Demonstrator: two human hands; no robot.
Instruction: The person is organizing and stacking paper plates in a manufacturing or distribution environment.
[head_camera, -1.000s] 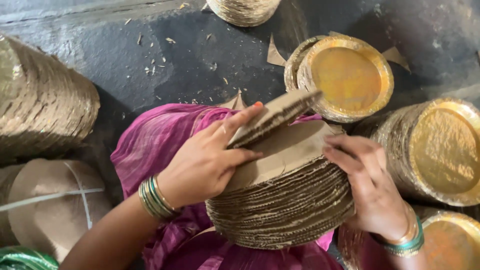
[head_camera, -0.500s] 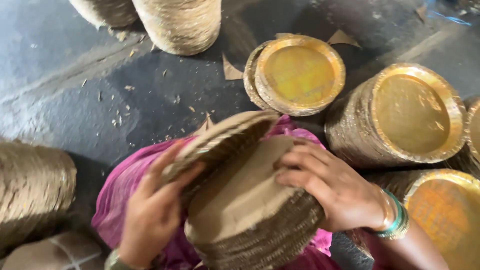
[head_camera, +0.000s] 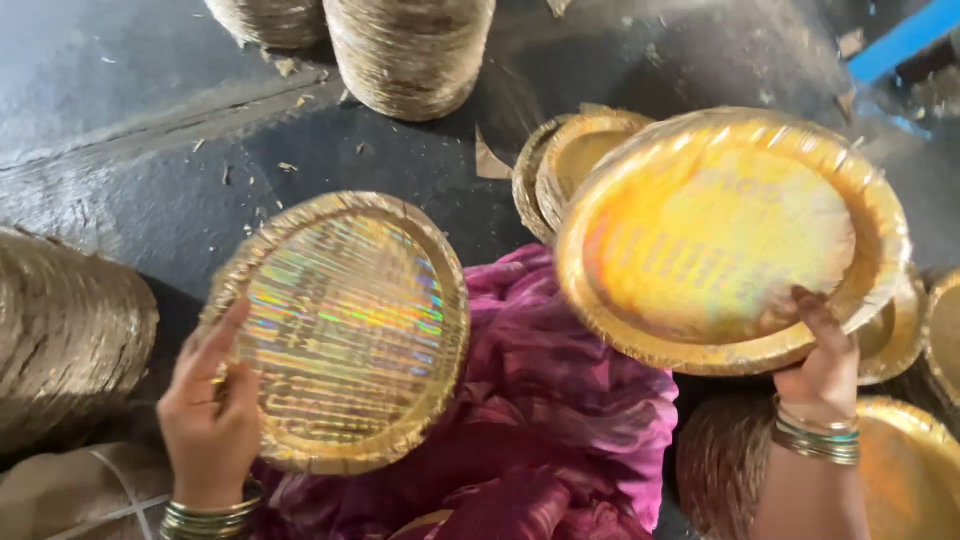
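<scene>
The stack that sat on the pink cloth (head_camera: 560, 420) a moment ago is now split: left hand (head_camera: 210, 420) is gripping one gold plate bundle (head_camera: 350, 330) above the cloth, right hand (head_camera: 825, 370) gripping another (head_camera: 720, 235) beyond it.

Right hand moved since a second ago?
Yes. The right hand left the plate pile on the pink cloth in the lap and swung out to its right, now holding up a gold plate stack.

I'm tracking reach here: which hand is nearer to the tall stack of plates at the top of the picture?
Left. The left hand is below and left of the tall stack of plates, holding a gold plate. The right hand is farther, off to the lower right.
</scene>
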